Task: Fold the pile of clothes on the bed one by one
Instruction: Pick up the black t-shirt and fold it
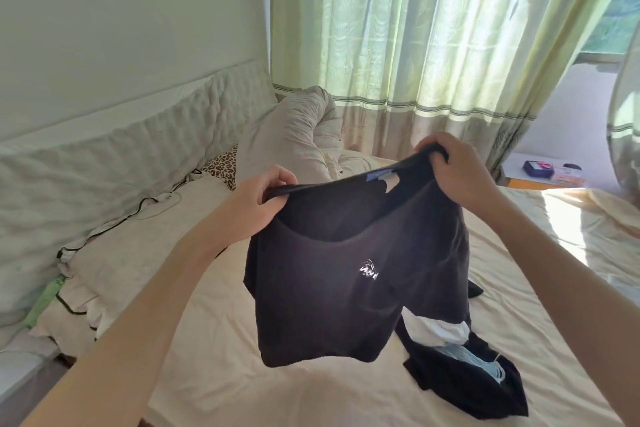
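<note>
A dark T-shirt with a small white logo on the chest hangs in the air above the bed. My left hand grips its left shoulder. My right hand grips the right shoulder, a little higher and farther away. The neck opening gapes between the two hands. Under the shirt's right side lies the pile of clothes: dark garments with a white piece and a pale blue print, partly hidden by the hanging shirt.
Pillows and a padded headboard run along the left, with a black cable across them. A rolled duvet lies at the far end by the curtains. A bedside table stands at right.
</note>
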